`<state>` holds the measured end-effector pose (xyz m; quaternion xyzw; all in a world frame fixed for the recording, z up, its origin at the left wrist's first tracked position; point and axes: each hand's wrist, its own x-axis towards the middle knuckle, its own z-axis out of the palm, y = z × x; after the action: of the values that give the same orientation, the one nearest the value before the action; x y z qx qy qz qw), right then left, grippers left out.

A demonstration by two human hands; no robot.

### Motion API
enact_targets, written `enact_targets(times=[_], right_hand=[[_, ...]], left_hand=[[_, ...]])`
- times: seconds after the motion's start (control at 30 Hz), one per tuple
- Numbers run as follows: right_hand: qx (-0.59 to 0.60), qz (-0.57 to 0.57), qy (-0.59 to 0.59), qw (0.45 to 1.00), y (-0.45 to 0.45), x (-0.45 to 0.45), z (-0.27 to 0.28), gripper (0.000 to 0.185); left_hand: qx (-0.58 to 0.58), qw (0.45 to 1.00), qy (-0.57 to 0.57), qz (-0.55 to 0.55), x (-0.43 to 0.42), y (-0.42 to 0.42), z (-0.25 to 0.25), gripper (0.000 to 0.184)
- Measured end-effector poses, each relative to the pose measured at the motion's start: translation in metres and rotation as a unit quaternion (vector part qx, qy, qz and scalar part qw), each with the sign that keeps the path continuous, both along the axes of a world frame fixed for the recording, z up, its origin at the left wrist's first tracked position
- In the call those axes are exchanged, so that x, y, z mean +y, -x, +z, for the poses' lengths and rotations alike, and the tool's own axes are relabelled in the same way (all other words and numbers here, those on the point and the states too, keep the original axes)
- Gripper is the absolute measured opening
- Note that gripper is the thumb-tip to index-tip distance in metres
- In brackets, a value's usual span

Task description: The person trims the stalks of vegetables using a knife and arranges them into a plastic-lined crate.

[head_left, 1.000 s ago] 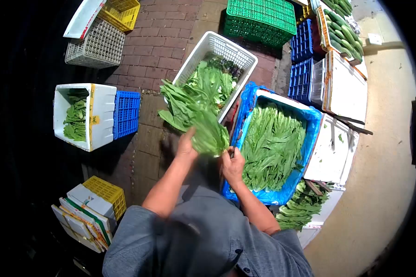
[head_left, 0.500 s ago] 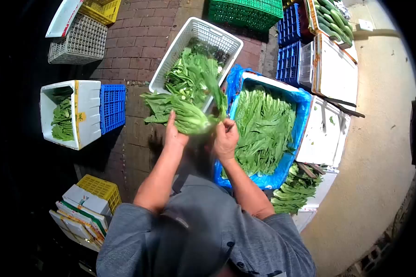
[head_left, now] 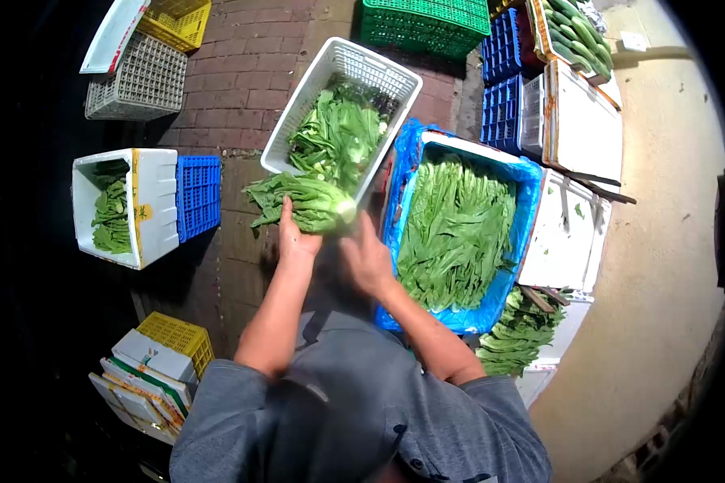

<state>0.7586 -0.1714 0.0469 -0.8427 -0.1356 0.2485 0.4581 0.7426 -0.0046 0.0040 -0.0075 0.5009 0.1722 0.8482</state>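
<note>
My left hand (head_left: 298,235) is wrapped round a head of leafy green lettuce (head_left: 310,205), its pale cut base facing right. Close to that base is my right hand (head_left: 366,256), smeared by motion, so its fingers do not show clearly. Just beyond the lettuce stands a white plastic basket (head_left: 279,143) with loose green leaves (head_left: 338,133) inside. On the right, a foam box lined with blue plastic (head_left: 532,217) holds rows of long lettuce heads (head_left: 457,229).
White foam boxes (head_left: 584,121), blue crates (head_left: 501,109) and a box of cucumbers (head_left: 573,32) line the right side. A green crate (head_left: 423,28) stands at the back. Leftward are a foam box of greens (head_left: 155,205) and a yellow crate (head_left: 173,334).
The leaf my right hand held beside the lettuce is out of that hand's grasp. My right hand has moved left toward the lettuce base, and the lettuce has turned slightly.
</note>
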Motion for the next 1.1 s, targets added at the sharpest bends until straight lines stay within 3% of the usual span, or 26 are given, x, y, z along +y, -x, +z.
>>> enact_targets(times=[0.17,0.27,0.37,0.57,0.77,1.1], right_hand=[[-0.043,0.000,0.019,0.999,-0.005,0.016,0.001,0.078],[-0.086,-0.033,-0.041,0.995,-0.005,0.019,-0.003,0.078],[-0.045,-0.035,-0.008,0.998,-0.006,0.020,0.000,0.075],[-0.131,-0.029,-0.029,0.990,-0.004,0.017,-0.015,0.067],[-0.129,0.007,-0.018,0.991,-0.012,0.014,-0.010,0.058],[-0.085,-0.002,-0.100,0.991,-0.018,0.014,-0.007,0.051]], left_hand=[[0.030,0.999,-0.025,-0.009,-0.009,-0.001,-0.006,0.048],[0.017,1.000,-0.002,-0.016,-0.011,-0.005,0.007,0.048],[0.005,1.000,0.002,-0.013,-0.012,-0.003,0.001,0.048],[-0.004,1.000,0.006,-0.014,-0.010,-0.002,-0.006,0.049],[0.013,1.000,-0.004,-0.018,-0.005,-0.003,0.002,0.049],[0.001,1.000,-0.017,-0.001,0.006,0.007,-0.010,0.047]])
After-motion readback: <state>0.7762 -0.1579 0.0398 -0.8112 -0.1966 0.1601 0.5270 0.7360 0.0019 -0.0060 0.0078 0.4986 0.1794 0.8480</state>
